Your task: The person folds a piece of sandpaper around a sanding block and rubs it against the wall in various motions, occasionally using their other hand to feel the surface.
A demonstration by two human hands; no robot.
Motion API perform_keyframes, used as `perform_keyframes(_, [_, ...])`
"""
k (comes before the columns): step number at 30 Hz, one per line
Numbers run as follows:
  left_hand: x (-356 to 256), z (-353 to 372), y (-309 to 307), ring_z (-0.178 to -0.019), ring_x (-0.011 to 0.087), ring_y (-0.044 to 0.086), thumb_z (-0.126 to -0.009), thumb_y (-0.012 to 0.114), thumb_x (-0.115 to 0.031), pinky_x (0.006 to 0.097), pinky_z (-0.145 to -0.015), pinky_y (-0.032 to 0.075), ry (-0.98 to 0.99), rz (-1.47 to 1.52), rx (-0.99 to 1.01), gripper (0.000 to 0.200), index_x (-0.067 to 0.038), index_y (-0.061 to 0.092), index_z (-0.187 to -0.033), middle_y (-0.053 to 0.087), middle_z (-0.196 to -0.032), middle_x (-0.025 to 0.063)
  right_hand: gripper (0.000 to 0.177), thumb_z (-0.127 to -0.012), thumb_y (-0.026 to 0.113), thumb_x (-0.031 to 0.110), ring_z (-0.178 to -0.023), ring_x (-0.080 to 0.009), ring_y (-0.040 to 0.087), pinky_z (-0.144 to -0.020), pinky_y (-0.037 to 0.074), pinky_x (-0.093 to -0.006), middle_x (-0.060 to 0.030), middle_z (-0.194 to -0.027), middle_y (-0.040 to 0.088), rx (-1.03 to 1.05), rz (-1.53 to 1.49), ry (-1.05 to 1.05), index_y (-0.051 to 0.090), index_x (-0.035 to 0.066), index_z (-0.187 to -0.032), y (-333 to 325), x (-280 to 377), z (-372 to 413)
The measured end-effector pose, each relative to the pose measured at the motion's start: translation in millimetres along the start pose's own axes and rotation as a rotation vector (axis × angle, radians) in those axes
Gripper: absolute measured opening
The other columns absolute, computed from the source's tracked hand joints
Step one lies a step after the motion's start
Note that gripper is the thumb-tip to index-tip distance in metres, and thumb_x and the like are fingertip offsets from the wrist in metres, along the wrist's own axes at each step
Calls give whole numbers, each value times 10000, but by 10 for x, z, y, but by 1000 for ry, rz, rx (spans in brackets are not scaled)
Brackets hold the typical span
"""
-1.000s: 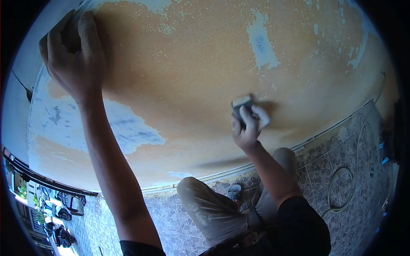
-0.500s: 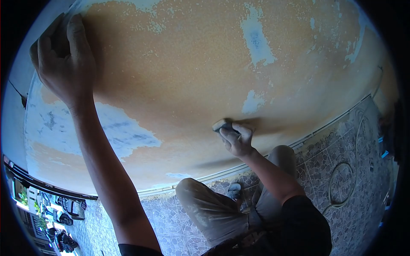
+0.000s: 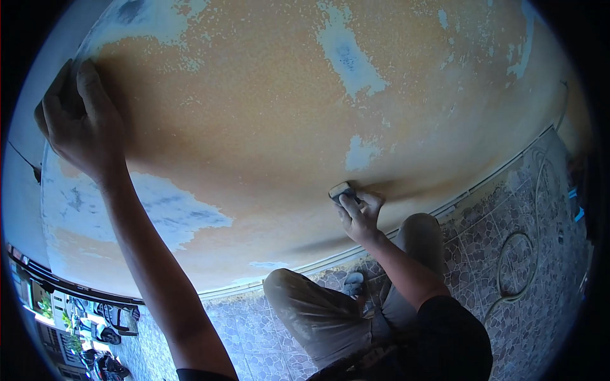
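My right hand (image 3: pixel 359 214) pinches a small sanding block (image 3: pixel 342 191), its pale end facing up and left. The block lies against the lower part of a large tan panel (image 3: pixel 254 120) with worn pale-blue patches. At the panel's left edge, my left hand (image 3: pixel 86 124) straddles the border, thumb on the tan side and fingers bent along the other side. Their tips are in shadow and partly hidden. A big bluish patch (image 3: pixel 171 206) shows to the right of my left wrist.
My bent knees (image 3: pixel 298 295) are close to the trim strip (image 3: pixel 356 255) under the panel. A coiled hose (image 3: pixel 499 273) lies on the stone-patterned floor (image 3: pixel 470 254) at right. Parked motorbikes (image 3: pixel 98 365) appear at lower left, and a sandal (image 3: pixel 353 282) between my legs.
My left hand has shifted down along the panel edge. The sanding block has moved slightly right and turned in my right hand. The view has also shifted a little.
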State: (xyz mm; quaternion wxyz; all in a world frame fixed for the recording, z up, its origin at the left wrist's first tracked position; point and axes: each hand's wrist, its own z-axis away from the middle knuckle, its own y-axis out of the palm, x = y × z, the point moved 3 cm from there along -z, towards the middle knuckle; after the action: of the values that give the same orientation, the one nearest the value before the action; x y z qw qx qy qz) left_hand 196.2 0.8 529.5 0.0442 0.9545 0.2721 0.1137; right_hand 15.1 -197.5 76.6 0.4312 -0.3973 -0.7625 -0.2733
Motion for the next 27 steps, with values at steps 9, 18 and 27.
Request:
perform_keyframes(9, [-50,-9,15,-962,214,734,-942,733,-364,368,-870,613,25,-14,-9,341,-78,758,-1127,640,-1150,95,454,-990,679,111,-997,-239,526,-815,489,-339,-152,-1212,462,-781,340,-516,573,-56,-1399,-40,1261,-855])
perform_keyframes(18, [49,35,34,-1044,230,691,-946,716,-395,408,-934,558,42,31,-2,326,-126,772,-1122,643,-1130,82,426,-899,778,145,-1031,-244,510,-863,449,-385,-133,-1217,473,-449,373,-695,706,96,-1316,20,1197,-700])
perform_keyframes(27, [-301,15,-18,-909,289,640,-912,634,-93,376,-823,522,-4,246,-94,195,51,637,-1044,613,-1003,159,347,-856,812,273,-1078,-186,475,-961,311,-396,10,-1171,545,-45,732,-1161,780,362,-1189,460,1007,-360])
